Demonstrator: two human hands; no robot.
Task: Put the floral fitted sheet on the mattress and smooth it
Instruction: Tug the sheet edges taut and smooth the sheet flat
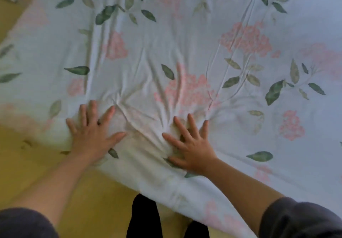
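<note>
Head view: smoothing underway, floral fitted sheet point(185, 34) already over mattress, left hand point(92, 132) and right hand point(190, 145) splayed flat near its edge. Next, likely sweeping apart to flatten creases point(140, 115) between.

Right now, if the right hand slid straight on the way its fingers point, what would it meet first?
Probably only the bunched creases in the floral sheet just beyond the right hand; no other object shows further along.
</note>
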